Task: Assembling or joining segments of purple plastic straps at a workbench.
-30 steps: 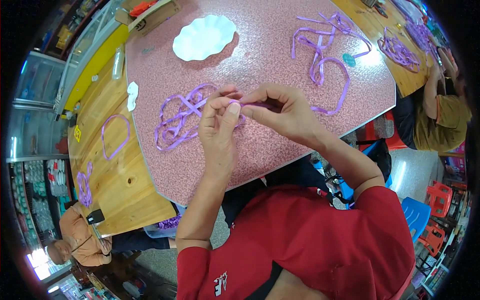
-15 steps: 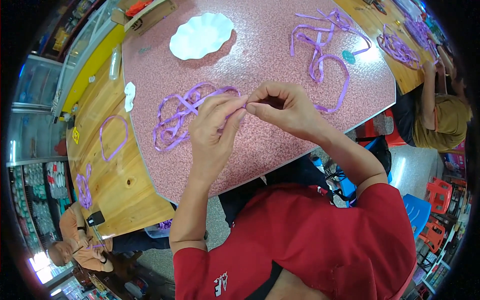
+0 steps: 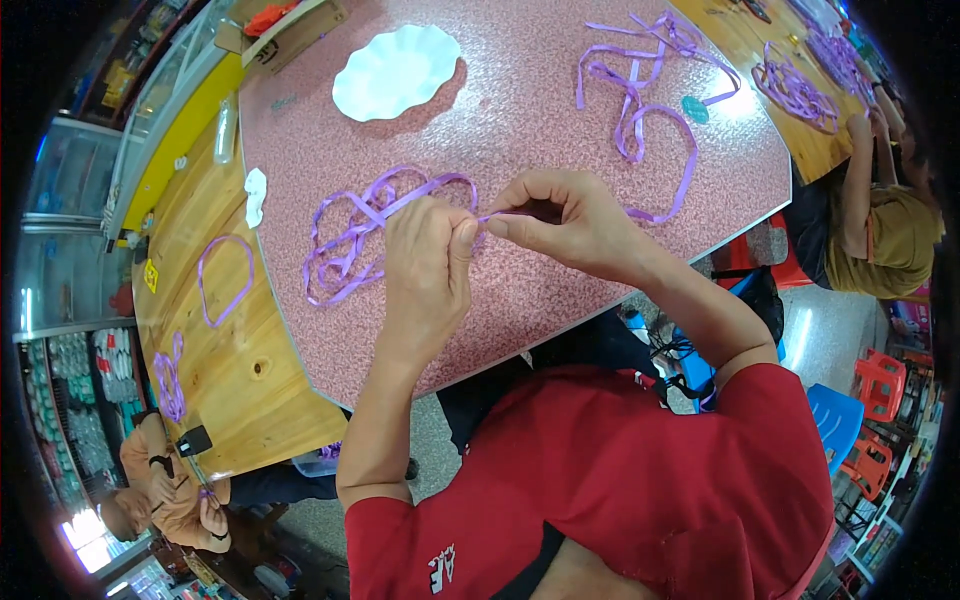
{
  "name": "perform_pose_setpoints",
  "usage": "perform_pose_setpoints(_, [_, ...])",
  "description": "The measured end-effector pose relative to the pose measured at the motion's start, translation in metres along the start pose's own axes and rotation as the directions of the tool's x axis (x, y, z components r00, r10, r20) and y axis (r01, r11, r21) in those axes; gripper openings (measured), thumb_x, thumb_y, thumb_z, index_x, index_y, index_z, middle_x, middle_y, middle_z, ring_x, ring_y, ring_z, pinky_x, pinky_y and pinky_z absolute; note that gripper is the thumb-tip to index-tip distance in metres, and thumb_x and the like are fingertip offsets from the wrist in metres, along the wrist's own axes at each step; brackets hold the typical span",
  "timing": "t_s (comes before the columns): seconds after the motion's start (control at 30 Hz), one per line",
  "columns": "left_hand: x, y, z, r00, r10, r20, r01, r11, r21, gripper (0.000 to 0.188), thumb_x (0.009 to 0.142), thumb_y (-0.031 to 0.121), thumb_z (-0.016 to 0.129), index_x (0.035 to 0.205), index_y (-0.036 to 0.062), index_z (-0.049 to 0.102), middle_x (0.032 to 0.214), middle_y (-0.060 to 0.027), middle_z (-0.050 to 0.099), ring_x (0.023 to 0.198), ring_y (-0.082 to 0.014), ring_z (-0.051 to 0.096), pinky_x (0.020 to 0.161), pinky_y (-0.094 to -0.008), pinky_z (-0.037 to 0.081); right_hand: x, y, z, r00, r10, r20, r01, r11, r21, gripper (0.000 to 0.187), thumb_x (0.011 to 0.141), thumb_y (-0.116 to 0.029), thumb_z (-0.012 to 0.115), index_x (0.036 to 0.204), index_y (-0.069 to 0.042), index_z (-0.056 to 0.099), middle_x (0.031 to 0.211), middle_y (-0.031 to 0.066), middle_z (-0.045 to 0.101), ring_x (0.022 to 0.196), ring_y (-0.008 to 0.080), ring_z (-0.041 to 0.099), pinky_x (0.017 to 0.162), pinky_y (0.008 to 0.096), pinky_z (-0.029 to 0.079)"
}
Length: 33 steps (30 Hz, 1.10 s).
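Observation:
Above the pink speckled table, my two hands hold a narrow purple ribbon between them. My left hand is closed in a fist round it, thumb uppermost. A short stretch of the ribbon spans the small gap to my right hand, whose thumb and forefinger pinch it. Loose loops of the ribbon lie on the table just left of my left hand. Beyond my right hand, another length of purple ribbon trails in curves toward the far right. What sits inside my left fist is hidden.
A white scalloped dish stands at the far left, near a cardboard box. A teal disc lies by the right-hand ribbon. One purple loop rests on the wooden table at left. People handle purple ribbon at lower left and far right.
My left hand has closed into a fist and turned. My hands have drawn slightly apart, showing a short taut piece of ribbon between them. The person at lower left has shifted their hands.

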<state>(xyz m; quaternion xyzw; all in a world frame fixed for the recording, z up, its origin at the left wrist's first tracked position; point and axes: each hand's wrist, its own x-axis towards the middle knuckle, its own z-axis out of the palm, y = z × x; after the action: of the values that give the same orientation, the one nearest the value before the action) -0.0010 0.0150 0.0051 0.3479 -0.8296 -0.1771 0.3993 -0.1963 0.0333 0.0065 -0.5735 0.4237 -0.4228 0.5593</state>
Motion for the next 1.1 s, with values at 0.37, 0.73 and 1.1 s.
perform_pose_setpoints(0.37, [-0.009,0.009,-0.007,0.877,-0.434,0.209,0.471,0.685,-0.555,0.009,0.092,0.010,0.066,0.091,0.0017,0.061,0.087,-0.0008,0.055,0.083,-0.0104,0.051,0.077,-0.0248,0.041,0.001,-0.006,-0.008,0.967,-0.239,-0.094,0.210,0.947,-0.244,0.008,0.088,-0.005,0.070,0.095,-0.002,0.069,0.085,-0.0003,0.061,0.075,0.0045,0.054,0.064,0.0212,0.043])
perform_pose_setpoints(0.73, [-0.023,-0.005,0.000,0.831,-0.467,0.304,0.385,0.085,-0.919,0.007,0.090,0.010,0.069,0.092,0.0062,0.064,0.100,-0.0062,0.063,0.091,-0.0147,0.056,0.084,-0.0309,0.045,0.010,0.013,-0.013,0.914,-0.383,-0.132,0.355,0.914,-0.195,0.008,0.087,-0.007,0.072,0.092,-0.002,0.071,0.083,0.0006,0.061,0.074,0.0052,0.052,0.062,0.0213,0.039])
perform_pose_setpoints(1.1, [-0.013,0.010,0.019,0.807,-0.569,0.156,0.235,0.067,-0.970,0.004,0.092,0.010,0.065,0.094,0.0077,0.063,0.103,-0.0086,0.067,0.091,-0.0150,0.058,0.088,-0.0300,0.046,0.000,0.016,0.011,0.959,-0.167,-0.231,0.161,0.986,-0.045,0.006,0.088,-0.007,0.071,0.089,-0.002,0.071,0.076,-0.0019,0.053,0.068,0.0040,0.044,0.058,0.0230,0.033])
